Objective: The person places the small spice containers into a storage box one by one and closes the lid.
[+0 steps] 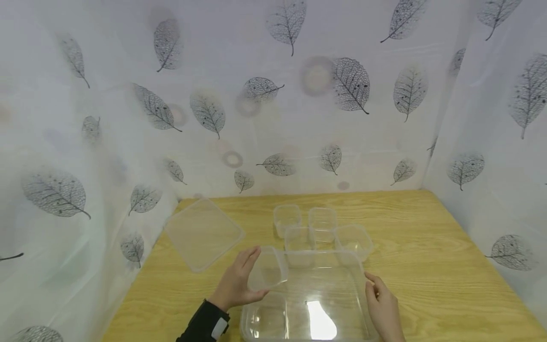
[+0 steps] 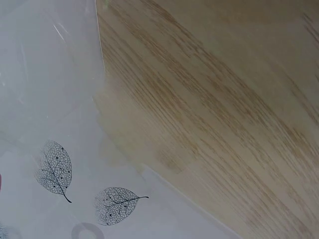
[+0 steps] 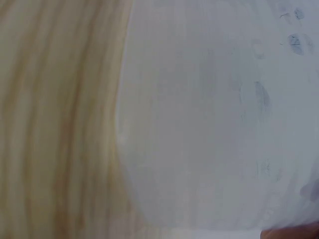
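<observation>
In the head view my left hand [image 1: 241, 280] grips a small clear plastic container [image 1: 273, 268], thumb on the near side and fingers on the far side. It is tilted over the left part of a large clear plastic box [image 1: 329, 280]. Another small clear container [image 1: 267, 316] sits in the box's near left corner. My right hand [image 1: 382, 304] holds the box's right side, thumb and forefinger at the rim. The right wrist view shows a translucent plastic wall [image 3: 189, 124] up close, with a fingertip [image 3: 291, 233] at the bottom corner.
Several small clear containers, among them one at the back left [image 1: 287, 218] and one at the right [image 1: 353, 240], stand just behind the box. A flat clear lid [image 1: 205, 235] lies on the wooden table [image 1: 410, 237] at left. Leaf-patterned curtains [image 1: 299, 128] enclose the table.
</observation>
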`<action>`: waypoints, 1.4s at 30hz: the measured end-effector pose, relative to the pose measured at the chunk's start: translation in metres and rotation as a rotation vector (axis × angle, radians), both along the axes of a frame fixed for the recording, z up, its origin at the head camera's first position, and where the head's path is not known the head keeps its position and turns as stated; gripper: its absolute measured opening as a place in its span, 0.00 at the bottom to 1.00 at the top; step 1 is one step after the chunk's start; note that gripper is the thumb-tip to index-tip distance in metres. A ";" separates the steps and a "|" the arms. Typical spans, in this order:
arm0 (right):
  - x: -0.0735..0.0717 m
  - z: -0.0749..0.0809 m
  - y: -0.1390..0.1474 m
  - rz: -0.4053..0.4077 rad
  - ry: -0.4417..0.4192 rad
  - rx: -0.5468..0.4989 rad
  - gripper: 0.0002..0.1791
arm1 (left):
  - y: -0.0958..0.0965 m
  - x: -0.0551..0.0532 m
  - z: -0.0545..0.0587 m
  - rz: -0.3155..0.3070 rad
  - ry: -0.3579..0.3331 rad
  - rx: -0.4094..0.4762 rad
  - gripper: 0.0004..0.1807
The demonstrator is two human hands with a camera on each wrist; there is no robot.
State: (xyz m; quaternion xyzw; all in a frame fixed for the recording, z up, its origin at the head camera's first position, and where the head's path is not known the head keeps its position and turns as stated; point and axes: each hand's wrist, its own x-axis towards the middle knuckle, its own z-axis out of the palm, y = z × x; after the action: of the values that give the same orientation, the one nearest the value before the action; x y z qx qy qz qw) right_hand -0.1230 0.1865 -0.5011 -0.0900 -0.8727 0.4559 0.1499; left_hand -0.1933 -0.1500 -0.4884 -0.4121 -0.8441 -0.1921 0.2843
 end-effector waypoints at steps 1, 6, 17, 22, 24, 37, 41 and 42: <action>0.000 0.000 0.000 -0.002 0.002 0.003 0.13 | 0.000 0.000 0.000 0.000 -0.002 -0.002 0.52; 0.000 0.001 0.000 -0.005 0.000 0.009 0.13 | 0.000 0.002 0.001 0.013 -0.026 -0.028 0.52; 0.001 0.002 0.001 0.003 -0.028 -0.008 0.14 | 0.000 0.002 -0.001 0.055 -0.145 -0.080 0.50; 0.001 0.002 0.001 0.001 -0.022 -0.006 0.14 | 0.000 -0.001 -0.001 0.057 -0.167 -0.132 0.48; 0.001 0.002 0.001 -0.005 -0.012 -0.002 0.13 | 0.001 -0.001 0.000 0.055 -0.170 -0.154 0.47; 0.001 -0.001 -0.001 -0.021 0.001 -0.005 0.13 | 0.002 -0.003 -0.003 0.047 -0.192 -0.215 0.44; 0.000 -0.001 -0.001 -0.025 -0.006 -0.010 0.13 | 0.002 -0.003 -0.002 0.053 -0.227 -0.230 0.43; 0.000 0.000 -0.001 -0.025 -0.009 -0.012 0.13 | 0.002 -0.003 -0.001 0.056 -0.239 -0.233 0.43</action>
State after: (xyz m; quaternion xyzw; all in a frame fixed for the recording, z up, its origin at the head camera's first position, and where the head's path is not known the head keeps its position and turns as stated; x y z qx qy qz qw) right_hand -0.1228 0.1858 -0.5015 -0.1039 -0.8695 0.4586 0.1513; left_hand -0.1959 -0.1477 -0.4897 -0.3930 -0.8995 -0.1324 0.1376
